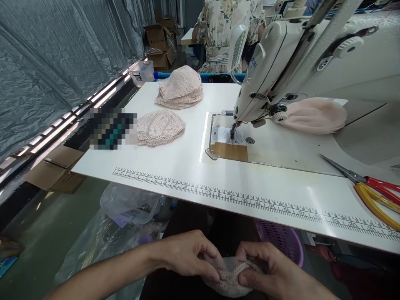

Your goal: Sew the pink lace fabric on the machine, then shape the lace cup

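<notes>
Below the table's front edge, my left hand and my right hand both pinch a small piece of pale lace fabric. Thumbs and forefingers close on it from either side. Its lower part looks sheer and hangs in a rounded fold; the rest is hidden by my fingers. On the white table lie two stacks of similar pale pink lace pieces, a taller stack at the back and a flatter stack nearer me. Neither hand touches the table.
A sewing machine stands right of centre, a pale pink padded piece under its arm. Scissors with red and yellow handles lie at the right. A printed ruler runs along the front edge. Beneath is a purple basket. A person sits beyond.
</notes>
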A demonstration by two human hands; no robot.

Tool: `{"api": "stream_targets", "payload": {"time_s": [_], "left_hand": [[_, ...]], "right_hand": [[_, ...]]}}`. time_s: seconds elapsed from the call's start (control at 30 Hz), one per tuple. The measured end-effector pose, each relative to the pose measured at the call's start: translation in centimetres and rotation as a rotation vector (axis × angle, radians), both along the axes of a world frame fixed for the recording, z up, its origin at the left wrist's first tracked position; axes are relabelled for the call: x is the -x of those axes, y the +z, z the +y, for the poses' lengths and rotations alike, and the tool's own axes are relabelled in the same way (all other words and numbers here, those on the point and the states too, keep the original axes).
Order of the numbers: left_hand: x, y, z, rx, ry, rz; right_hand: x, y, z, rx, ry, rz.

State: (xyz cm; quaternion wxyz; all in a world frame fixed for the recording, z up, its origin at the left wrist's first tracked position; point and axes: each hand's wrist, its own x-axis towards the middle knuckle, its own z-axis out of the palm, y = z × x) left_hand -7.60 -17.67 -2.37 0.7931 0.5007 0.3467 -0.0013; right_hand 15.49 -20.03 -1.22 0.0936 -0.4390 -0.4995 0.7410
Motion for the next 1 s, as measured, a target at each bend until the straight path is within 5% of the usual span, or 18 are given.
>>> {"api": "stream_targets", "payload": {"time_s": [1.0], "left_hand": [[0.5,1.3,0.6,0.002,-0.040,-0.032]], "right_hand": [[-0.2,-0.1,0.3,-0.038,-0.006,0.014]]}}
